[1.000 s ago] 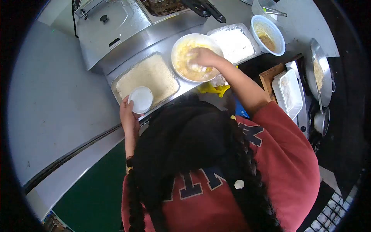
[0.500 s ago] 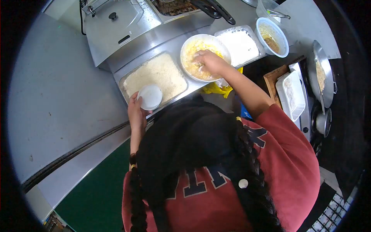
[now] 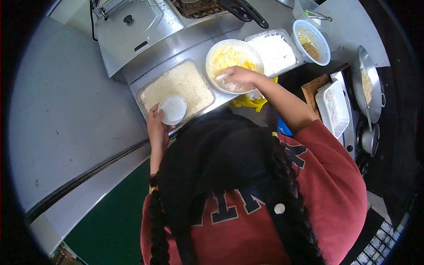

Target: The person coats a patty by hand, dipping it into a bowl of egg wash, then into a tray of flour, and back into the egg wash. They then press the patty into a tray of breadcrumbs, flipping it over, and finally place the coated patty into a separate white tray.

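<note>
My left hand (image 3: 157, 128) grips a small round white dish (image 3: 172, 109) by its edge, over the near side of a tray of pale crumbs (image 3: 176, 84). My right hand (image 3: 238, 78) is down inside a white bowl (image 3: 210, 54) of yellow, lumpy mixture (image 3: 232, 56). Its fingers are curled together near the bowl's near left side and coated with pale stuff; what lies within them cannot be made out. Touching the bowl on the right is a clear tray of white powder (image 3: 274, 53).
A light blue bowl (image 3: 326, 54) with yellow-brown residue stands at the back right. Behind the trays is a steel fryer (image 3: 141, 39), with black handles (image 3: 251, 15) reaching over its edge. A white tub (image 3: 338, 110) and a metal wok (image 3: 374, 106) are on the right.
My right hand has drawn toward me within the bowl, uncovering more yellow mixture behind it. My left hand still holds the dish in nearly the same place.
</note>
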Demonstrator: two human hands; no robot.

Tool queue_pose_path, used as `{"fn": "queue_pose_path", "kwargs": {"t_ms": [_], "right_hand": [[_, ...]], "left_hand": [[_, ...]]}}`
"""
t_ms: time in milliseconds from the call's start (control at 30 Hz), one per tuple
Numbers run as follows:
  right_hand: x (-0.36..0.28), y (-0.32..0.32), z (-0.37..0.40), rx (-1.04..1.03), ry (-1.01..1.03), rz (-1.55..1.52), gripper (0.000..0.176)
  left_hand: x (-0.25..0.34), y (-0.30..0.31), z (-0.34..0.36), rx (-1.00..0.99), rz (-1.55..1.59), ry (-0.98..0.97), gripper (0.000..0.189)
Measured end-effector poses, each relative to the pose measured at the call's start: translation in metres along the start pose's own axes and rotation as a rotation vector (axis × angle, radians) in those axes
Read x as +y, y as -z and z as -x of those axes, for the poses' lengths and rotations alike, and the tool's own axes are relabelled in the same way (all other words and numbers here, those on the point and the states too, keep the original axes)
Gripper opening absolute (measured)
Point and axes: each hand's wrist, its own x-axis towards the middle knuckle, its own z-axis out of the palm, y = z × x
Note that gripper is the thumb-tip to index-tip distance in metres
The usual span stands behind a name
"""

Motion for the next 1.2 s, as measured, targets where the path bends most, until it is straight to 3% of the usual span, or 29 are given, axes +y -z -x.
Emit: {"fn": "queue_pose_path", "kwargs": {"t_ms": [67,100,167,200,267,300,367,400,467,600,667,700,800,867,1100,1200], "right_hand": [[-0.007,0.004,0.003,-0.003,-0.285,-0.462,0.05],[-0.005,0.006,0.003,-0.004,-0.284,-0.461,0.05],[0.004,0.013,0.0,-0.061,-0.191,-0.918,0.051],[0.011,0.014,-0.007,-0.065,-0.192,-0.916,0.051],[0.027,0.011,-0.021,0.171,0.19,0.03,0.047],[0.02,0.009,-0.016,0.171,0.188,0.026,0.047],[-0.005,0.008,-0.001,0.384,0.212,0.625,0.043],[-0.004,0.011,-0.001,0.381,0.216,0.627,0.043],[0.002,0.018,-0.001,0.566,0.312,0.673,0.041],[0.004,0.02,-0.008,0.46,0.24,0.522,0.046],[-0.008,0.005,-0.002,0.404,0.457,0.542,0.052],[-0.006,0.003,-0.005,0.404,0.455,0.542,0.052],[-0.005,-0.006,-0.011,0.266,0.39,0.641,0.056],[-0.008,-0.012,-0.002,0.238,0.222,0.486,0.053],[-0.004,-0.022,0.009,0.307,0.177,0.338,0.047],[-0.002,-0.013,0.006,0.23,0.037,0.139,0.047]], "left_hand": [[-0.001,-0.001,-0.001,0.002,-0.008,-0.013,0.033],[0.0,-0.001,-0.002,0.012,-0.004,-0.013,0.033],[0.0,-0.002,-0.002,0.027,0.001,-0.013,0.034],[0.001,-0.004,-0.001,0.03,-0.003,-0.004,0.034],[0.004,-0.007,0.002,0.035,-0.01,0.01,0.034],[0.006,-0.009,0.004,0.046,-0.029,0.019,0.034],[0.008,-0.012,0.004,0.056,-0.044,0.024,0.034],[0.008,-0.012,0.003,0.045,-0.036,0.021,0.034],[0.007,-0.009,0.004,0.044,-0.027,0.019,0.034],[0.003,-0.006,0.002,0.058,-0.042,0.012,0.034],[0.004,-0.008,0.002,0.072,-0.053,0.023,0.034],[0.004,-0.009,0.002,0.066,-0.046,0.029,0.033],[0.002,-0.006,0.0,0.057,-0.045,0.015,0.033],[0.0,-0.004,0.0,0.051,-0.046,-0.004,0.034],[-0.003,-0.001,-0.002,0.073,-0.03,0.014,0.035],[0.002,-0.004,0.001,0.062,0.01,0.001,0.035]]}}
